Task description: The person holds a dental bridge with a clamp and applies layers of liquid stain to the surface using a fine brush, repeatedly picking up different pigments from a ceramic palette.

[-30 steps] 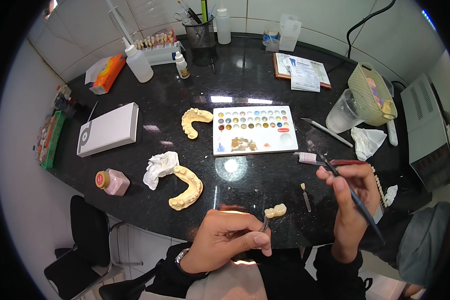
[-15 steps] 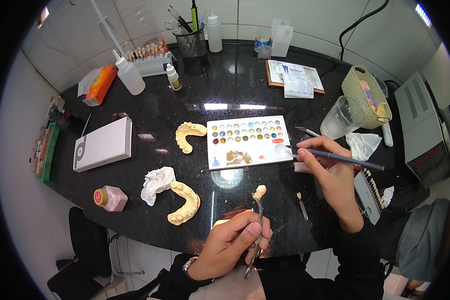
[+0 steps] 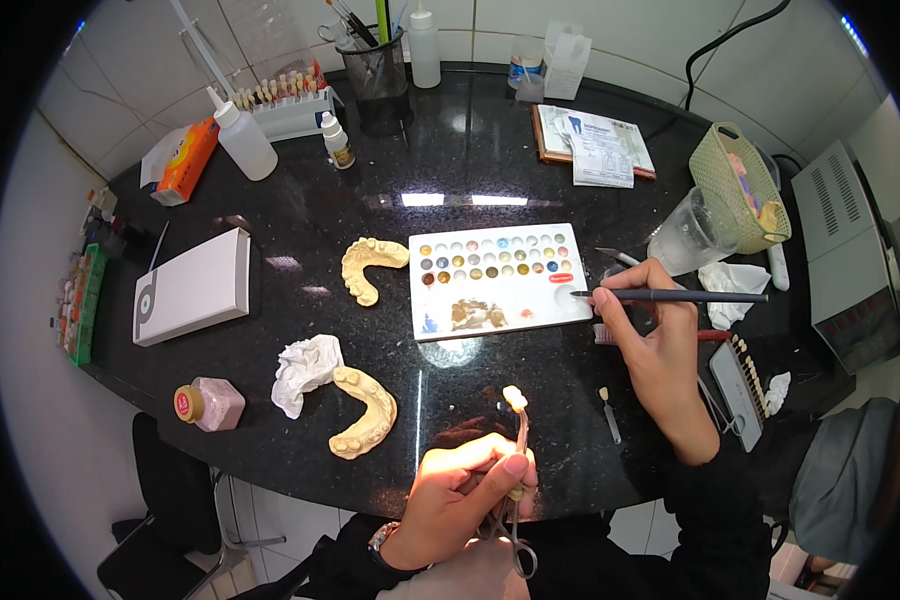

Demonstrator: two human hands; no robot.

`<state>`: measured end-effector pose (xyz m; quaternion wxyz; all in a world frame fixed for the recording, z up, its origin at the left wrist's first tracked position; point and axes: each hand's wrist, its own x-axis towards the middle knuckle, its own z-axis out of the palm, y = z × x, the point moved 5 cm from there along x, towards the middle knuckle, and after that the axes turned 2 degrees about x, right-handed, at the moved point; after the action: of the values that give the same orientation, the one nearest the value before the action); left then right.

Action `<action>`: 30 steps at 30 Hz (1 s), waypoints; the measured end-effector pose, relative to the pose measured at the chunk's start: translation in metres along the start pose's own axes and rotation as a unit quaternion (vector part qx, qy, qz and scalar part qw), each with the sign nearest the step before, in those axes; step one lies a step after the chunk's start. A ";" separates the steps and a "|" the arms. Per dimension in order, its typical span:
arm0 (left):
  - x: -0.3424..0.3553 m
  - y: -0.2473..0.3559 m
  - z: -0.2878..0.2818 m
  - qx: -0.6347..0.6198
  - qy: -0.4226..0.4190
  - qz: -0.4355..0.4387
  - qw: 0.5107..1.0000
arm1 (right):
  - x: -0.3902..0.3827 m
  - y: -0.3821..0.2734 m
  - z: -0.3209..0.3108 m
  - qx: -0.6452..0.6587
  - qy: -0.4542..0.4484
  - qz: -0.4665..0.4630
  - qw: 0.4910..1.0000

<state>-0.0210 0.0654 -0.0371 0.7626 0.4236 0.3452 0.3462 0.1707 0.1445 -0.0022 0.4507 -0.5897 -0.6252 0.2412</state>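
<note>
My left hand (image 3: 467, 492) is closed round metal locking forceps (image 3: 520, 535) with ring handles, which hold a small tooth-coloured dental piece (image 3: 515, 398) in bright light. My right hand (image 3: 650, 355) grips a dark brush (image 3: 705, 296), its tip at the right part of the white paint palette (image 3: 500, 240), beside a red label. The palette has rows of coloured wells and brown smears. Left of it lie a horseshoe plaster dental model (image 3: 360, 260) and, nearer me, another model (image 3: 372, 420) against crumpled white tissue (image 3: 300, 370). A small shade tab (image 3: 609, 417) lies below my right hand.
Around the desk stand a white box (image 3: 192, 290), jar (image 3: 209, 405), bottles (image 3: 245, 140), orange box (image 3: 185, 160), pen cup (image 3: 372, 80), papers (image 3: 600, 160), clear cup (image 3: 685, 228), basket (image 3: 725, 160), shade guide (image 3: 740, 400) and grey machine (image 3: 835, 250). A black chair (image 3: 150, 520) is lower left.
My right hand has turned and moved up, bringing the brush across to the palette. The forceps in my left hand have swung upright, raising the dental piece higher in the picture.
</note>
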 end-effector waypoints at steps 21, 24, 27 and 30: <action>0.000 -0.003 -0.002 -0.046 -0.002 -0.011 0.999 | -0.027 -0.032 -0.018 0.247 0.053 0.036 0.967; 0.000 0.002 -0.001 -0.028 0.009 -0.030 0.999 | -0.060 -0.056 0.002 0.320 0.063 0.033 0.945; 0.000 0.000 -0.003 -0.013 -0.006 -0.020 1.000 | -0.079 -0.051 0.013 0.241 0.062 -0.009 0.968; 0.000 -0.005 -0.003 -0.066 -0.015 -0.034 0.997 | -0.083 -0.044 0.021 0.233 0.053 -0.028 0.971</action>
<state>-0.0222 0.0640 -0.0429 0.8054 0.3656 0.3238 0.3359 0.1216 0.0619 0.0012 0.6148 -0.4624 -0.5433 0.3361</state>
